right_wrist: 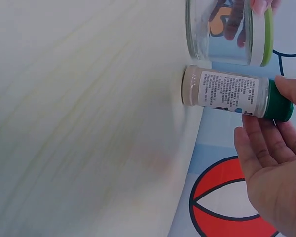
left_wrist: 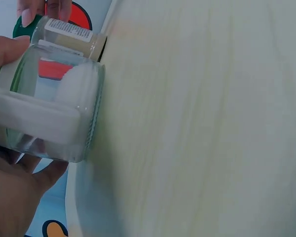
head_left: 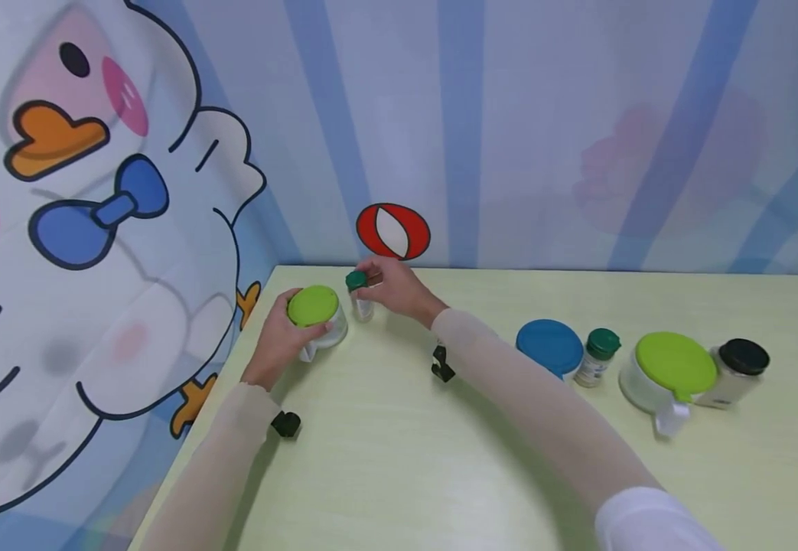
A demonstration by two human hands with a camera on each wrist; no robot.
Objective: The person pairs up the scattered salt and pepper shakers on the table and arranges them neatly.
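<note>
At the far left of the table, my left hand [head_left: 280, 337] grips a clear glass jar [left_wrist: 81, 108] with a lime-green lid [head_left: 312, 304] and a white handle. White contents show inside the jar in the left wrist view. Just to its right stands a small spice bottle [right_wrist: 229, 91] with a dark green cap [head_left: 356, 281], a printed label and beige contents. My right hand [head_left: 402, 289] pinches this bottle by its cap, thumb on one side and fingers on the other. Both containers are upright at the table's back edge, close beside each other.
On the right side of the table [head_left: 399, 459] stand a blue-lidded container [head_left: 550, 347], another green-capped bottle [head_left: 598, 356], a larger lime-lidded jar [head_left: 674, 366] with a handle, and a black-lidded jar [head_left: 739, 371]. A cartoon-printed wall [head_left: 529, 115] rises behind the table.
</note>
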